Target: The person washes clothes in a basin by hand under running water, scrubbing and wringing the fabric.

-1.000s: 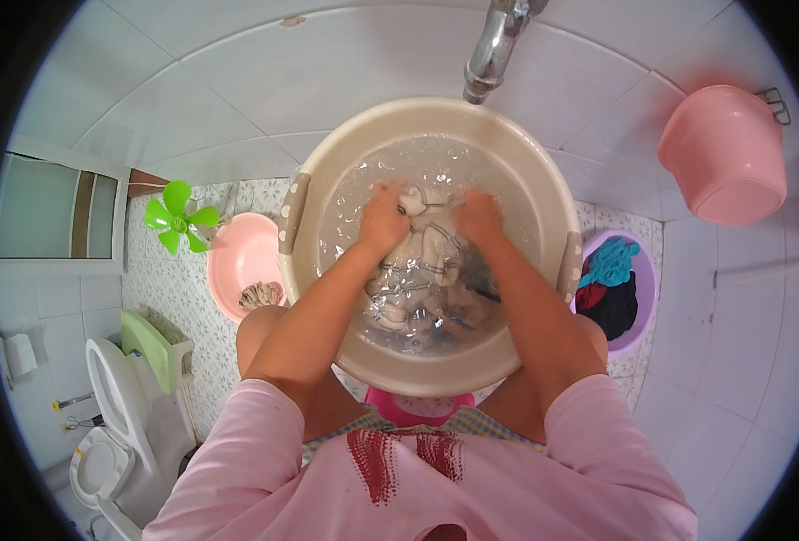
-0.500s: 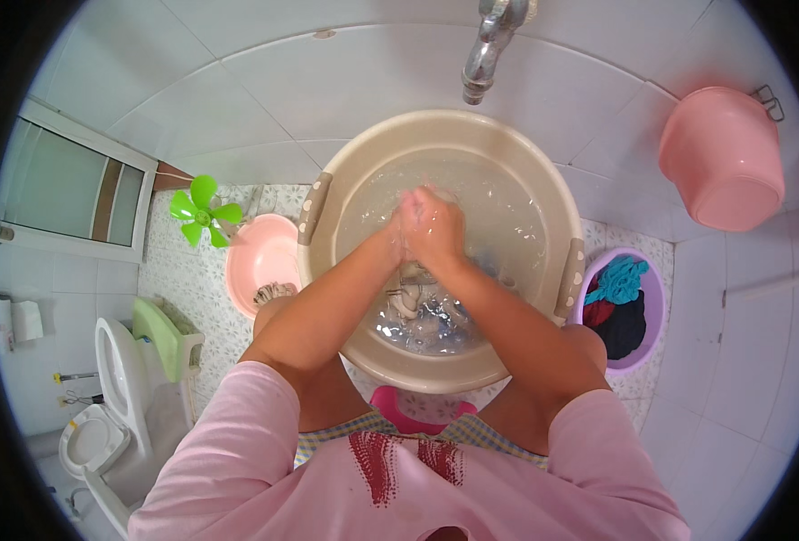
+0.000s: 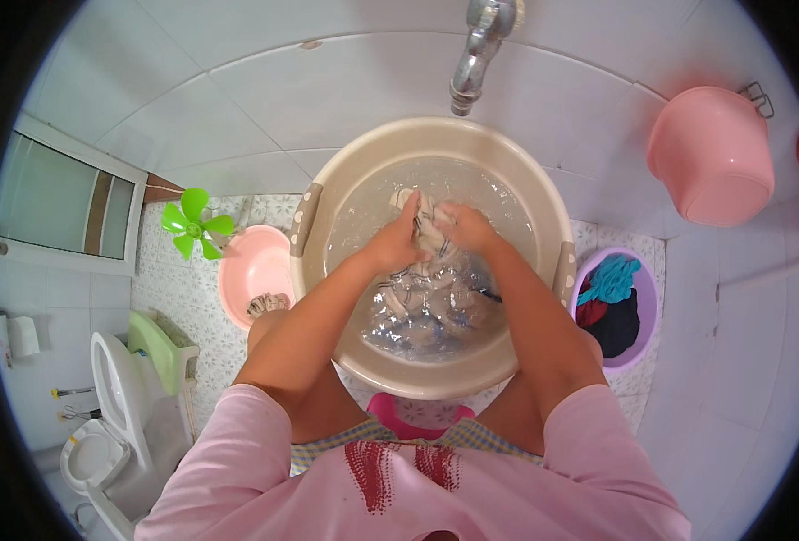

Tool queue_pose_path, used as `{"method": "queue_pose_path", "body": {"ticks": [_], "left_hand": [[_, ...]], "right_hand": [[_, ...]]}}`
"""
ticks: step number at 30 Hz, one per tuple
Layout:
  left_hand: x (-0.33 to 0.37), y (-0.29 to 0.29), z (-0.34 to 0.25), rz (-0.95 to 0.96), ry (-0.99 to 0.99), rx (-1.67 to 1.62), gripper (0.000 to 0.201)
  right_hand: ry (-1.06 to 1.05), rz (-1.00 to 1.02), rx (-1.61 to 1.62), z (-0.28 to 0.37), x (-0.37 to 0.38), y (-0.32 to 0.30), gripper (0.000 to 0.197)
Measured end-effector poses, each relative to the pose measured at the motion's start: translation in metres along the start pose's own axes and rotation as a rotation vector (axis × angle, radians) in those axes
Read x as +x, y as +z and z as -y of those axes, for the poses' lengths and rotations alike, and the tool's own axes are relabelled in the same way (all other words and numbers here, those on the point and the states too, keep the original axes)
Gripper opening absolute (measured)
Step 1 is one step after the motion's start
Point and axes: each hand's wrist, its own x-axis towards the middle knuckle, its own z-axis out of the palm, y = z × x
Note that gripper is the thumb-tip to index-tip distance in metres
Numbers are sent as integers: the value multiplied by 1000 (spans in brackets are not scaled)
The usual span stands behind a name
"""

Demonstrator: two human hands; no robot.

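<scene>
A large beige basin [image 3: 323, 203] full of water sits on the floor in front of me. In it lies a wet striped grey-and-white cloth [image 3: 426, 293]. My left hand [image 3: 395, 242] and my right hand [image 3: 467, 227] are pressed together over the water, both gripping a bunched part of the cloth between them. The rest of the cloth trails down into the water below my hands. My bare forearms reach in from the lower edge, with pink sleeves at the shoulders.
A metal tap [image 3: 479, 50] hangs over the basin's far rim. Left: a small pink bowl [image 3: 241, 270], a green fan [image 3: 192, 224], a toilet [image 3: 115, 424]. Right: a purple bowl of clothes [image 3: 643, 298] and a pink bucket [image 3: 710, 153]. A pink stool [image 3: 408, 419] is under me.
My hands lifted together above the water half a second ago and have now dropped back, rubbing the bunched cloth. The view has shifted slightly.
</scene>
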Motion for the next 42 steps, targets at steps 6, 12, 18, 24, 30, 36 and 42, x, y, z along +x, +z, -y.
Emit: {"method": "queue_pose_path", "body": {"ticks": [6, 12, 18, 24, 30, 36, 42], "left_hand": [[7, 19, 6, -467, -128, -180, 75], [35, 48, 2, -255, -239, -1236, 58], [23, 26, 6, -140, -267, -1472, 46], [6, 13, -39, -191, -593, -1348, 36], [13, 15, -11, 113, -181, -916, 38], [4, 23, 7, -204, 164, 8, 72], [18, 8, 16, -230, -527, -306, 82]], "right_hand": [[740, -230, -158, 27, 1, -13, 49], [282, -594, -75, 12, -6, 58, 30], [204, -430, 231, 132, -6, 5, 15], [67, -534, -96, 97, 5, 12, 18], [428, -373, -118, 51, 15, -21, 19], [430, -381, -263, 31, 6, -5, 43], [464, -382, -219, 15, -3, 3, 61]]}}
